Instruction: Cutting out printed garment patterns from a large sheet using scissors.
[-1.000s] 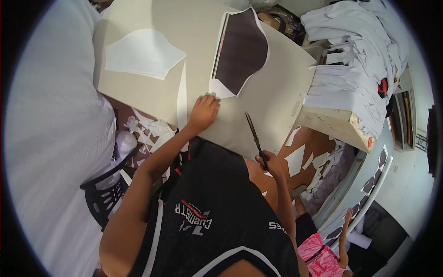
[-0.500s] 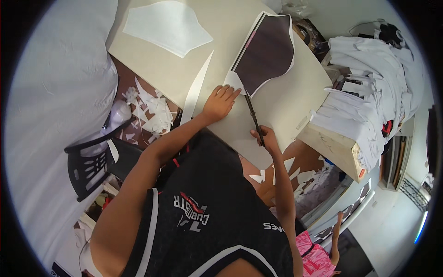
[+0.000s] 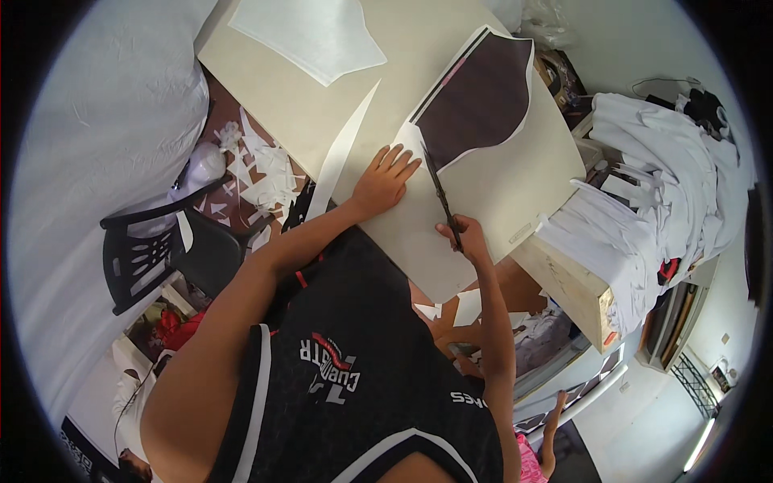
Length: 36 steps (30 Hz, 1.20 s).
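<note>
My left hand lies with fingers spread on the pale tabletop, fingertips pressing the white lower corner of a dark fabric piece with white edges and a narrow stripe. My right hand grips long dark scissors, whose blade tips reach that piece's lower corner. A separate white cut piece rests on the upper left of the table. A long white strip lies left of my left hand, along the table edge.
Stacked white fabric fills the right side beside a wooden box. A black chair stands left, near floor scraps and a large white covered mass. A co-worker in pink is at lower right; another person shows at lower left.
The scissors and my right hand have moved up to the dark piece, and my left hand has shifted onto its corner with fingers more spread. The view has also turned.
</note>
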{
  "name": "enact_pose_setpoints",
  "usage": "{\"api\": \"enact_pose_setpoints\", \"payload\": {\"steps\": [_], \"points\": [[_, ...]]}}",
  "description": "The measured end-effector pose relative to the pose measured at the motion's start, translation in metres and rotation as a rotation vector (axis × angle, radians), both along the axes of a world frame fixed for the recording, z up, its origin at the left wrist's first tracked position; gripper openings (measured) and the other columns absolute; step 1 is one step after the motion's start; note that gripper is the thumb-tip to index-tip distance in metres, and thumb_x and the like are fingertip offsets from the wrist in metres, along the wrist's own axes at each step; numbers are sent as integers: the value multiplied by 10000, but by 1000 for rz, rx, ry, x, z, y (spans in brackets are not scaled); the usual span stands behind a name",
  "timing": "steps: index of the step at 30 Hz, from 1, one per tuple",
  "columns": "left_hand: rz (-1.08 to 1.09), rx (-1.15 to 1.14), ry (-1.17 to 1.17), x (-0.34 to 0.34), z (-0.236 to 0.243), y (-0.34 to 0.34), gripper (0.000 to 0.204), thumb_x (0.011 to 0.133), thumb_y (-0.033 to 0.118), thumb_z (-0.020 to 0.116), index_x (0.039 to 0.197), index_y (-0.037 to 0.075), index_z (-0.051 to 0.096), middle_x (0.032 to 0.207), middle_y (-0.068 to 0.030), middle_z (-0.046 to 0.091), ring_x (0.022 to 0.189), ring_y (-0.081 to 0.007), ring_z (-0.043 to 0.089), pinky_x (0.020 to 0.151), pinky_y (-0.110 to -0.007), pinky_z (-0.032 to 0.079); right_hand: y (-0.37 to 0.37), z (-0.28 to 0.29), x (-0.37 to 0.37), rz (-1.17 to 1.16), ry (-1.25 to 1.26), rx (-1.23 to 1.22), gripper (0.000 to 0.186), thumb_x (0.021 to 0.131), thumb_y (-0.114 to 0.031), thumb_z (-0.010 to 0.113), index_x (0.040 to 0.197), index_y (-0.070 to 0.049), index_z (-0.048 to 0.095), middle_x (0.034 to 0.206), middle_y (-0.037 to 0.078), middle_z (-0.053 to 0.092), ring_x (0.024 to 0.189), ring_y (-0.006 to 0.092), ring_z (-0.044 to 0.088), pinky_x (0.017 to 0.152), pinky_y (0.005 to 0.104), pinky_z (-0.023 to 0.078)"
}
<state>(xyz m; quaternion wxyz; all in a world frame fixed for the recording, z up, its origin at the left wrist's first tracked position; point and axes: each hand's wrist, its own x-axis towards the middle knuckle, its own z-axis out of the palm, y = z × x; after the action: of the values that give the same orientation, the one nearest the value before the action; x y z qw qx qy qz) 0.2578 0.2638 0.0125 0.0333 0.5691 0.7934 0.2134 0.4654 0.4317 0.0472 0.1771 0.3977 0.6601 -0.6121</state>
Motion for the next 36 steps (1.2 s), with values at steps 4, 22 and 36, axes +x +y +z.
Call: {"api": "enact_pose_setpoints", "payload": {"steps": [4,22,36], "points": [[11,-32,-47,1,-1,0,535,829,131,583,1359,85,529,1355,-142,516,1350,-332,405,1159,-486,287,13,1,-7,70,-41,41,457,786,-396,830,652,-55,557,517,-8,491,443,85,489,438,251,383],[-141,-56,-120,-13,4,-18,493,826,118,622,1313,75,556,1325,-134,535,1339,-325,425,1151,-471,307,41,-15,-51,252,98,190,504,738,-415,856,643,-23,553,545,27,472,522,111,435,507,322,375],[636,-449,-1861,-32,28,27,327,924,365,678,967,41,693,796,-53,647,657,-162,645,626,-331,574,-29,12,73,-305,68,-147,445,829,-389,798,691,-67,522,547,-11,481,455,87,465,427,251,362]]}}
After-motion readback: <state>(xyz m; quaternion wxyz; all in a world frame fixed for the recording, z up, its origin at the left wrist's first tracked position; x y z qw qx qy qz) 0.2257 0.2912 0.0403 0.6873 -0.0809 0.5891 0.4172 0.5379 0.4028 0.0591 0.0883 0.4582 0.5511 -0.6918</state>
